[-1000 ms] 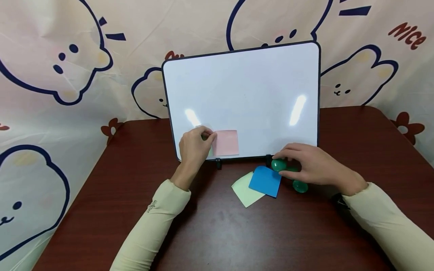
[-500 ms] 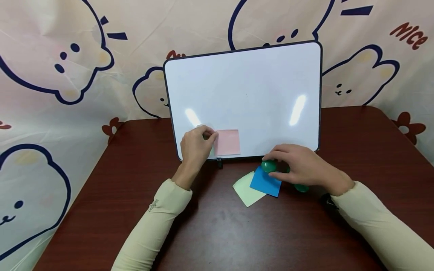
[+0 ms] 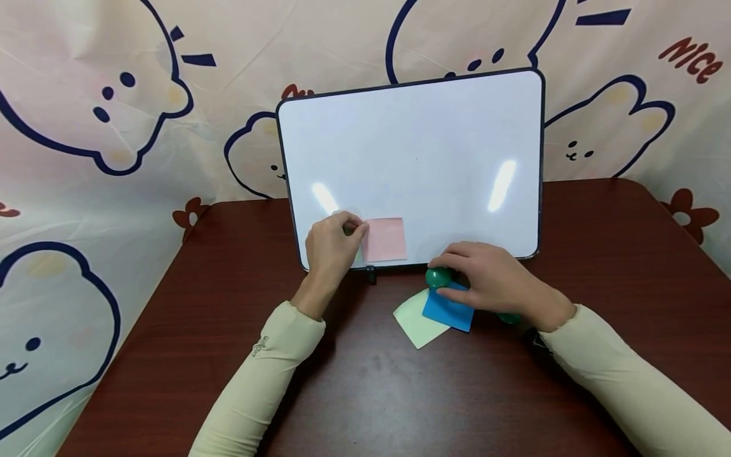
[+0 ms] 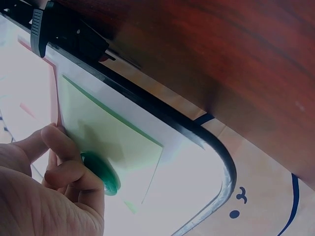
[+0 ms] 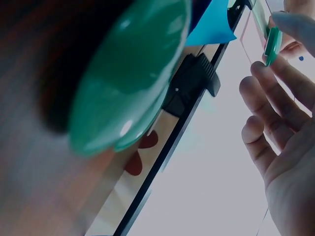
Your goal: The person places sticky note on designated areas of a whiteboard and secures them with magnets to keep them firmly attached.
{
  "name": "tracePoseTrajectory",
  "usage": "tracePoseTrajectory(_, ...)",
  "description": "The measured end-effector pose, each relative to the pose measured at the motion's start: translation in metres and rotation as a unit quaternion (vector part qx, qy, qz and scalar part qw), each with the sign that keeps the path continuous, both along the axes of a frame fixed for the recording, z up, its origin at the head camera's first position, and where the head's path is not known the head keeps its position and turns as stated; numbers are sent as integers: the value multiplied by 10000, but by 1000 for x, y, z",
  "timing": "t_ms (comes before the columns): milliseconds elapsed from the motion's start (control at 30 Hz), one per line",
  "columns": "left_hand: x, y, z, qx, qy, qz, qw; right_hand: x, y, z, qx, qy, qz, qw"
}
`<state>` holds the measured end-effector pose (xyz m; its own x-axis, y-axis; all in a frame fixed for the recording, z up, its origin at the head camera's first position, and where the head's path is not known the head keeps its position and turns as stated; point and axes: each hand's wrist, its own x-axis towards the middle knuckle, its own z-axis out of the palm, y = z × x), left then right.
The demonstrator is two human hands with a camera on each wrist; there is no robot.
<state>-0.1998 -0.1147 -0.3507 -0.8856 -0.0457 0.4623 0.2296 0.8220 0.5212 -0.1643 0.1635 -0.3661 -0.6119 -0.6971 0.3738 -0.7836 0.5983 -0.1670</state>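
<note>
My left hand [image 3: 333,244] pinches the left edge of a pink sticky note [image 3: 385,240], which lies against the lower part of a whiteboard [image 3: 411,158]. Behind that hand, a light green sticky note [image 4: 115,128] is on the board with a round green magnet [image 4: 101,173] over it, both mostly hidden in the head view. My right hand [image 3: 485,276] holds another round green magnet [image 3: 438,278] between thumb and fingers, in front of the board's lower edge. In the head view it overlaps a blue sticky note [image 3: 448,312] lying partly over a pale green one [image 3: 418,324].
More green magnets [image 5: 128,78] sit on the brown table [image 3: 365,393] under my right hand and wrist. Black clip feet [image 3: 372,275] hold the whiteboard's bottom edge. A printed cloth [image 3: 240,57] hangs behind the table.
My right hand has moved left with the green magnet, from beside the blue note to over its upper left corner. The left hand keeps its grip on the pink note.
</note>
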Motion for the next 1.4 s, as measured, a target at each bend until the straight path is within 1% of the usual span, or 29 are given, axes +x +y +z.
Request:
tracePoseTrajectory(200, 0, 0, 0, 7, 9, 2, 10000, 0, -10, -1, 96, 126, 61, 9999)
tracePoseTrajectory(467, 0, -1, -1, 21, 10, -23, 10000, 0, -19, 0, 194, 98, 25, 9998)
tracePoseTrajectory(833, -1, -2, -2, 121, 17, -53, 9999, 2, -31, 1, -25, 162, 170, 9997)
tracePoseTrajectory(1100, -1, -2, -1, 124, 68, -76, 9999, 0, -39, 3, 5, 161, 187, 9997)
tracePoseTrajectory(1400, 0, -2, -1, 153, -96, -52, 9998, -1, -48, 6, 81, 401, 308, 9987)
